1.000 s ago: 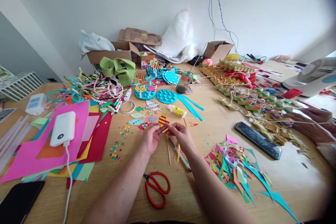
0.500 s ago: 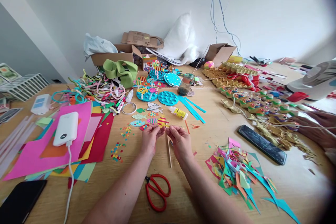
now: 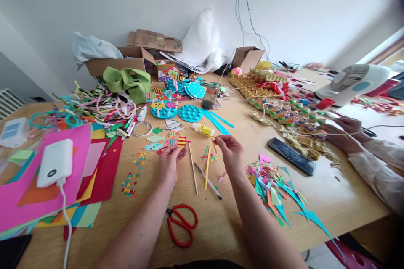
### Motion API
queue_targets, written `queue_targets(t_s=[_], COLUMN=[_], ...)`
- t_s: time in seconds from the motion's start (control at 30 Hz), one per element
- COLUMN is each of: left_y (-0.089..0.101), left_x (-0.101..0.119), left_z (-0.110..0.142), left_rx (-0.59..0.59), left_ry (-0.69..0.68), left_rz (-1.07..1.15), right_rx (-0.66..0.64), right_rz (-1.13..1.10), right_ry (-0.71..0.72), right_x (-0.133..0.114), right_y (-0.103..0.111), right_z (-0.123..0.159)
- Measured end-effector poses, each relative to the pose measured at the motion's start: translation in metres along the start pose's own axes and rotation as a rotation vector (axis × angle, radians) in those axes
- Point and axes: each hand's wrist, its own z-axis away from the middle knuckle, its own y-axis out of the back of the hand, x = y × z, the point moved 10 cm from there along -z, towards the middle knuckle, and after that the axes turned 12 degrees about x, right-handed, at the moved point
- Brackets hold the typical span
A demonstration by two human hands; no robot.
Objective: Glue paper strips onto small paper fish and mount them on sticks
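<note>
My left hand (image 3: 169, 163) is closed, its fingertips at the lower edge of a yellow paper fish (image 3: 182, 141) with red stripes. To the right, my right hand (image 3: 232, 153) has thumb and forefinger pinched together; what is between them is too small to make out. It is near a glue bottle (image 3: 203, 129) lying on its side. Between the hands lie a thin wooden stick (image 3: 192, 170), a yellow paper strip (image 3: 207, 169) and a pen (image 3: 208, 180). Several patterned paper fish (image 3: 154, 146) lie beyond my left hand. Red-handled scissors (image 3: 183, 223) rest between my forearms.
Paper scraps (image 3: 268, 189) and a phone (image 3: 292, 156) lie to the right. Another person's hands (image 3: 341, 134) are at the far right near egg cartons (image 3: 284, 111). Coloured paper sheets (image 3: 107, 168) and a white power bank (image 3: 56, 163) are left. A glass jar (image 3: 210, 96) stands behind.
My hands have moved apart from the striped fish between them, the right hand going right. The stick, pen and yellow strip now show between them. The view has turned right.
</note>
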Motion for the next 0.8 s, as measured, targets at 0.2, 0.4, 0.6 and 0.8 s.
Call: queue_targets(t_s=[0.2, 0.4, 0.6, 0.8], left_y=[0.002, 0.003, 0.002, 0.002], left_x=[0.001, 0.003, 0.003, 0.003], left_z=[-0.001, -0.002, -0.001, -0.001], left_rx=[0.011, 0.018, 0.023, 0.023], left_ry=[-0.008, -0.018, -0.007, -0.014], left_rz=[0.003, -0.007, -0.005, -0.005], right_rx=[-0.219, -0.267, -0.311, -0.487], right_rz=[0.597, 0.688, 0.793, 0.887], right_ry=[0.419, 0.505, 0.457, 0.506], right_x=[0.010, 0.001, 0.008, 0.030], right_y=[0.007, 0.008, 0.011, -0.024], right_z=[0.032, 0.029, -0.005, -0.009])
